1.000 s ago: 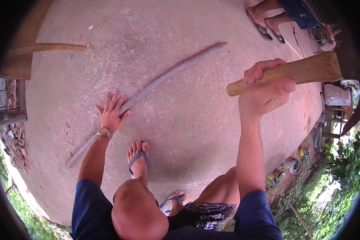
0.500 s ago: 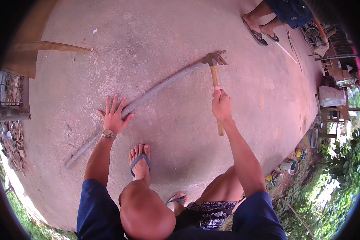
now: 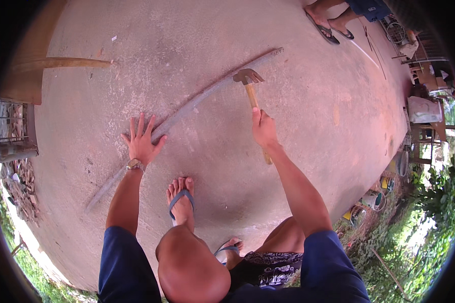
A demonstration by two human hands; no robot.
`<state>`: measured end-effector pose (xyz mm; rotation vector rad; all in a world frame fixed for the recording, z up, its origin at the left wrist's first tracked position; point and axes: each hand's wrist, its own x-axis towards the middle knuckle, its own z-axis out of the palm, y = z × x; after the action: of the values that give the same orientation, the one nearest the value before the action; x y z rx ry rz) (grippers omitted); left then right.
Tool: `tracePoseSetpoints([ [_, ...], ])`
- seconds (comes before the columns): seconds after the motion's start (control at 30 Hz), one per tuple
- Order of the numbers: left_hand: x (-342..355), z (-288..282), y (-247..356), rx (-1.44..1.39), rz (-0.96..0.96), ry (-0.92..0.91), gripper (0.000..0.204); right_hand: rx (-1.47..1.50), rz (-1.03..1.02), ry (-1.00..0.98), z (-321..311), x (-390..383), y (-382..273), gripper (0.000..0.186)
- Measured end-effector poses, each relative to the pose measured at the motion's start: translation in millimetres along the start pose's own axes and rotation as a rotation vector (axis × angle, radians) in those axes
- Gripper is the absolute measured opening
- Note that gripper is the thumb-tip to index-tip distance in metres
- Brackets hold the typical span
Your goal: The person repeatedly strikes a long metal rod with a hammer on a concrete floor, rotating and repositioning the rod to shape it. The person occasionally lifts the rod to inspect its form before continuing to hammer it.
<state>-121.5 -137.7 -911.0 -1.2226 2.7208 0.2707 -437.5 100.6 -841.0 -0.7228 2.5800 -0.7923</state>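
A long grey pipe or bar [image 3: 202, 97] lies slantwise on the concrete, from near left to far right. My left hand [image 3: 143, 140] presses down on it with the fingers spread, a watch [image 3: 134, 164] on that wrist. In my right hand [image 3: 264, 129] is the wooden handle of a claw hammer [image 3: 247, 77], fingers wrapped round it. The hammer's head is at the pipe's near side, short of the far end; whether it touches the pipe I cannot tell. Part of the pipe is hidden under my left hand and wrist.
Another person's sandalled feet [image 3: 322, 28] stand at the far right. A wooden piece [image 3: 76, 62] juts in from the left. Buckets [image 3: 374, 200] and plants line the right edge. My own sandalled foot [image 3: 181, 199] is near the left hand.
My right hand has brought the hammer left along the pipe, away from its far end, which now shows. The left hand stays on the pipe.
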Motion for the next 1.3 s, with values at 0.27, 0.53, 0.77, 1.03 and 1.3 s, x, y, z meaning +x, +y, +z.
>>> tracePoseSetpoints([
  [0.27, 29.2, 6.8, -23.7, -0.121, 0.082, -0.012, 0.076, 0.294, 0.032, 0.195, -10.9, -36.4, 24.0, 0.057],
  [0.53, 37.3, 37.7, -1.6, -0.126, -0.188, 0.121, 0.062, 0.290, -0.085, 0.205, -33.4, -16.1, -5.9, 0.056],
  [0.77, 19.8, 26.5, 13.8, -0.113, -0.206, 0.092, 0.062, 0.249, -0.217, 0.257, -70.5, -12.2, -73.5, 0.054],
  [1.03, 19.7, 23.4, 17.1, -0.109, -0.225, 0.121, 0.061, 0.103, -0.298, 0.278, -11.2, 5.0, -30.9, 0.045],
  [1.3, 22.0, 21.1, 18.7, -0.101, -0.244, 0.086, 0.064, 0.053, -0.173, 0.210, 6.6, 11.7, -6.9, 0.050],
])
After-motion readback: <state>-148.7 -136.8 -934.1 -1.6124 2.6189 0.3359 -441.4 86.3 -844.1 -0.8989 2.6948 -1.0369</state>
